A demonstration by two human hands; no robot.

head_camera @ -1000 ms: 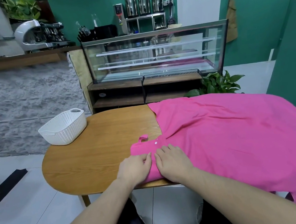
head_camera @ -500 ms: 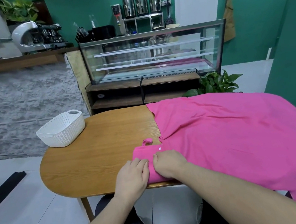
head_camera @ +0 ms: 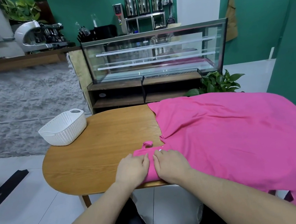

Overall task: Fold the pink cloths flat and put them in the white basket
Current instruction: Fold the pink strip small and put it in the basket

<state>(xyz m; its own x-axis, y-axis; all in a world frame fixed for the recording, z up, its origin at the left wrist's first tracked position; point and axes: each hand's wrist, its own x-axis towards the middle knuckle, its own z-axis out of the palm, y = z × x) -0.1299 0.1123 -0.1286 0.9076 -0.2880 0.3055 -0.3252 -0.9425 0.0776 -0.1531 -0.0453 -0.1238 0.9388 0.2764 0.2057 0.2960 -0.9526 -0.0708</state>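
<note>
Both hands, left hand (head_camera: 132,168) and right hand (head_camera: 171,163), press flat, fingers relaxed, on a pink cloth (head_camera: 228,140) at the tabletop's (head_camera: 97,157) six o'clock edge; white basket (head_camera: 63,128) at ten o'clock.

The pink cloth (head_camera: 237,139) covers the right part of the wooden table (head_camera: 102,153) and runs out past the right edge of the view, so its full extent cannot be told. The left hand (head_camera: 132,169) and right hand (head_camera: 172,164) hide the folded strip beneath them. Items behind the display case (head_camera: 156,56) glass are too blurred to identify
</note>
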